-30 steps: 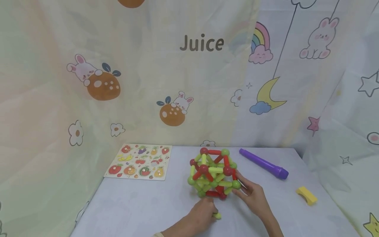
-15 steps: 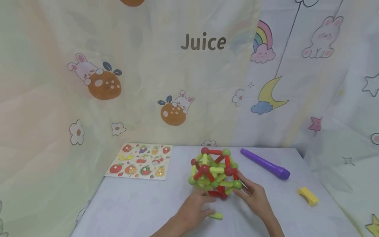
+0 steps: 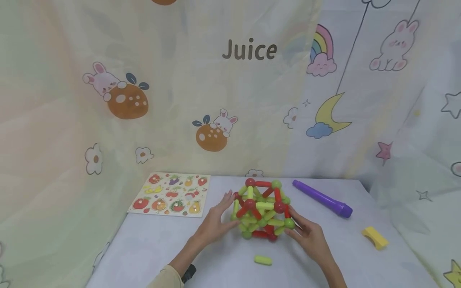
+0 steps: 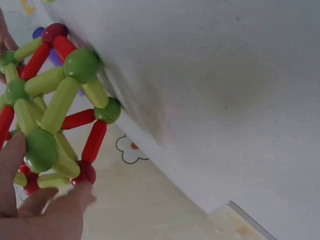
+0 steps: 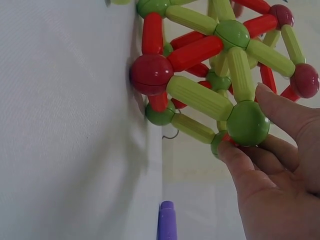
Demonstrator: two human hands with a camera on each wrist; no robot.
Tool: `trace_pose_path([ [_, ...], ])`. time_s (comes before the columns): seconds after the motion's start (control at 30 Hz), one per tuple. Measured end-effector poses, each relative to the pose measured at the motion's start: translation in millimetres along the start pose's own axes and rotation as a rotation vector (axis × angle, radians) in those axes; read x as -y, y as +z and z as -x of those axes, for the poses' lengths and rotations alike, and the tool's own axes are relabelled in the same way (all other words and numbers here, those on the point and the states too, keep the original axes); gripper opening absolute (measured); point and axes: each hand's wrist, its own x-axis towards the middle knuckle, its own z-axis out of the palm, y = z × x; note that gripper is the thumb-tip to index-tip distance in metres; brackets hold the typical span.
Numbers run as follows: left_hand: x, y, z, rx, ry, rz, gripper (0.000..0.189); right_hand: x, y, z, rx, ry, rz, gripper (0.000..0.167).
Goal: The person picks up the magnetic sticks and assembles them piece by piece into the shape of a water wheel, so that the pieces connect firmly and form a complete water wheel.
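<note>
A ball-and-stick toy structure (image 3: 249,204), built of red and green balls joined by red and yellow-green sticks, stands on the white table. My right hand (image 3: 311,238) holds its right side, with thumb and fingers around a green ball (image 5: 247,123) in the right wrist view. On the other side my left hand (image 3: 211,226) spreads along the structure, fingers fairly straight. The left wrist view has its thumb at a green ball (image 4: 41,150) and its fingertips by a red ball (image 4: 85,173). A loose yellow-green stick (image 3: 263,260) lies in front of the structure.
A fruit picture board (image 3: 169,195) lies at the back left. Toward the back right is a purple toy microphone (image 3: 322,199), with a yellow arch block (image 3: 375,238) nearer the right edge. Printed cloth (image 3: 248,88) hangs behind the table.
My left hand has let go of the loose stick on the table and moved up and left to the structure's left side. The right hand keeps its place.
</note>
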Motion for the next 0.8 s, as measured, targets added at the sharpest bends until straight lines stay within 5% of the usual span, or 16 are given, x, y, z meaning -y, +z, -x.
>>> trace_pose_path([
  [0.17, 7.4, -2.7, -1.8, 0.115, -0.003, 0.097, 0.074, 10.8, 2.5, 5.7, -0.046, 0.038, 0.069, 0.069],
  [0.33, 9.3, -2.7, -0.3, 0.131, -0.016, 0.086, 0.071, 38.2, 2.5, 26.5, -0.131, 0.116, 0.252, 0.066],
  [0.53, 12.2, -1.6, 2.0, 0.14, -0.051, 0.083, 0.071, 62.9, 6.9, 49.9, -0.084, 0.267, 0.348, 0.062],
  [0.6, 12.6, -1.4, 1.2, 0.14, -0.053, 0.084, 0.071, 64.4, 9.9, 54.5, -0.041, 0.234, 0.335, 0.058],
  [0.8, 12.9, -2.2, -3.2, 0.138, -0.041, 0.093, 0.071, 44.0, 24.7, 57.3, 0.196, -0.042, 0.273, 0.045],
])
